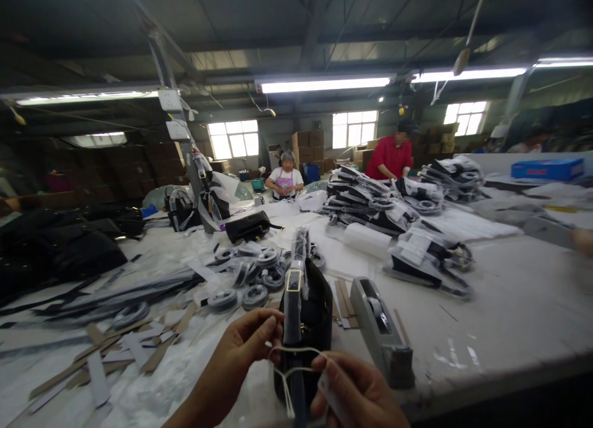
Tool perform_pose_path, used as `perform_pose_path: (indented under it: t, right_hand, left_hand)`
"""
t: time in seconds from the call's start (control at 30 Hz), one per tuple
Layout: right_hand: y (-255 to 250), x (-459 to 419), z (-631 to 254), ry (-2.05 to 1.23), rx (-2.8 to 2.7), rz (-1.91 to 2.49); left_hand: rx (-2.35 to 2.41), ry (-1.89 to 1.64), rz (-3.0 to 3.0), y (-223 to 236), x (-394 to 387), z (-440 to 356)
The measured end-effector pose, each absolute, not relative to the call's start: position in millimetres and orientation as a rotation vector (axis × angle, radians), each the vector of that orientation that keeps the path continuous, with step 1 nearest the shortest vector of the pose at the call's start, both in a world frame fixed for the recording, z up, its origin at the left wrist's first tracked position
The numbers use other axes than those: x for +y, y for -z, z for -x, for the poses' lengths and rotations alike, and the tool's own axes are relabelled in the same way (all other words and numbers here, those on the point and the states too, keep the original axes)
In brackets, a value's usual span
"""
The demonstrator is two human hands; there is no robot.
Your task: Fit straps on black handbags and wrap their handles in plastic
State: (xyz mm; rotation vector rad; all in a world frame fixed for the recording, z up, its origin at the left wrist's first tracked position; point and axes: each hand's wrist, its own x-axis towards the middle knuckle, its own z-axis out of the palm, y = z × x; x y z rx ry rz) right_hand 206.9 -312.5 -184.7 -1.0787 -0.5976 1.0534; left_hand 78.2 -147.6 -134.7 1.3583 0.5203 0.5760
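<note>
While the black bag (319,320) stands on the table (500,329), a tape dispenser (377,329) just right of it and wrapped coils (254,297) beyond it to the left, the head view shows the left hand (241,343) at the bag's near left, thumb and fingers drawn together by the cord (296,349), its exact hold unclear, and the right hand (356,388) at the bag's near right, closed on the cord and a pale tag-like piece (331,396). The step appears to be working the cord at the bag's strap (292,317); the next move likely calls for steady control of the loop.
</note>
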Motion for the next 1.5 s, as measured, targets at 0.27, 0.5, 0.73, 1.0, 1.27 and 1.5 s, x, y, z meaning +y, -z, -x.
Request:
perform_pose_path:
  t: [0.27,0.5,0.73,1.0,1.27,1.5]
  right_hand:
    - [170,-284,-258,-0.852,-0.726,1.423]
    - [150,-258,-252,-1.136,-0.942,1.406]
    - [147,-262,-259,-1.153,-0.944,1.385]
    - [168,-287,-252,-0.861,-0.938,1.509]
    - [177,-299,-242,-0.325,-0.887,1.791]
    - [179,-281,-224,-0.436,-0.861,1.229]
  left_hand:
    - [0.558,-0.494,-1.653,156,-105,-108]
    - [0.144,-0.193,-1.560,141,-97,-131]
    - [0.132,-0.142,-1.665,146,-91,-135]
    - [0.422,-0.427,-1.441,156,-80,-89]
    - [0.301,-0.651,-0.938,176,-117,-80]
    - [0.372,-0.653,-1.119,182,-132,-96]
